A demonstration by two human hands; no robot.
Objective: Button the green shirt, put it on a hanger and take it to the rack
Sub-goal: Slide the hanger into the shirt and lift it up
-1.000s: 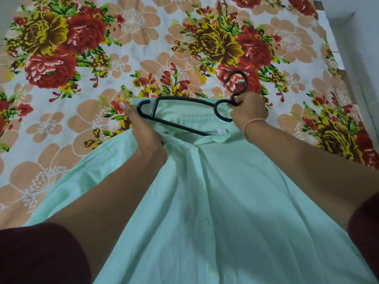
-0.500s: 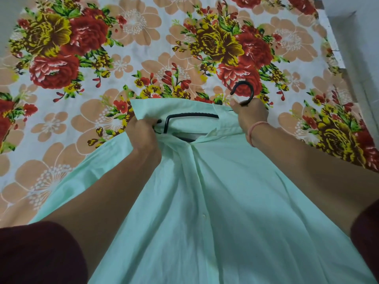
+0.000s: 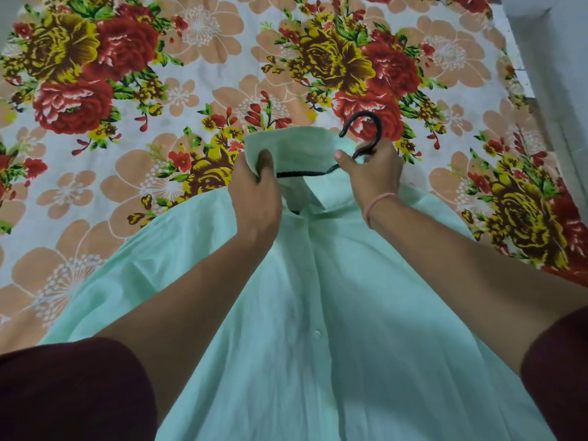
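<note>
The pale green shirt (image 3: 318, 329) lies buttoned down its front on the bed, collar away from me. A black hanger (image 3: 366, 122) sits mostly inside the neck; only its hook and a short stretch of bar show above the collar. My left hand (image 3: 254, 192) pinches the left side of the collar. At the neck's right side my right hand (image 3: 372, 173) grips the hanger at the base of its hook. Both shoulders of the hanger are hidden under the cloth.
A floral bedsheet (image 3: 127, 90) with red and yellow roses covers the bed under the shirt. The bed's right edge (image 3: 521, 84) meets a grey floor or wall strip. My dark maroon sleeves fill the lower corners.
The hanger has slid further into the shirt's neck; its left arm, exposed a second ago, is now covered. Both hands have drawn closer together at the collar.
</note>
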